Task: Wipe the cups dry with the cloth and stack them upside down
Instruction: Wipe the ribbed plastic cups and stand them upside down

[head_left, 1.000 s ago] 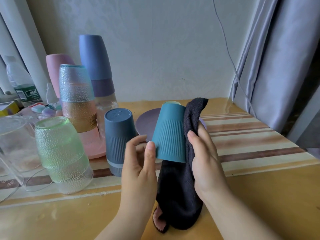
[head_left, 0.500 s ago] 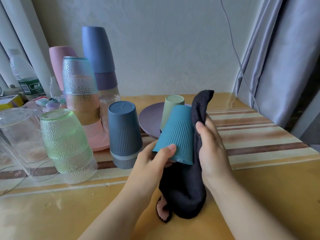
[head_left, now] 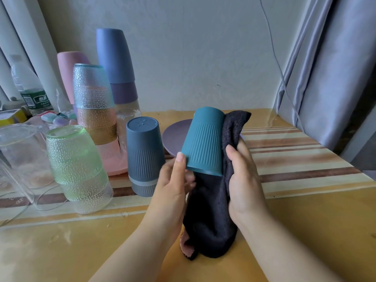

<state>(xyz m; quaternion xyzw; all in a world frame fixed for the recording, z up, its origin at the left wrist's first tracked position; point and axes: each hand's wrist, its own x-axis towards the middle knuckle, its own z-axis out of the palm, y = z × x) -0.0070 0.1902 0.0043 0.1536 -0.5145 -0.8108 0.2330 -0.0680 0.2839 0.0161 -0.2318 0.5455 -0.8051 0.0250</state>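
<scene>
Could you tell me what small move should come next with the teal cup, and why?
Probably set the teal cup onto the dark blue cup. It is already mouth-down, the left hand holds its rim, the right hand presses the cloth against it.

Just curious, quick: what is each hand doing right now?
Left hand: holds the teal cup at its rim.
Right hand: grips the dark cloth against the cup.

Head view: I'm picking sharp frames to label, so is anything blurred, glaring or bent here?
Head view: the teal cup and cloth are sharp; the left hand is slightly motion-smeared at its fingers; the tabletop film shows soft sheen, no harsh glare; wide-angle bending leans the cup stacks and curtains at the edges.
</scene>
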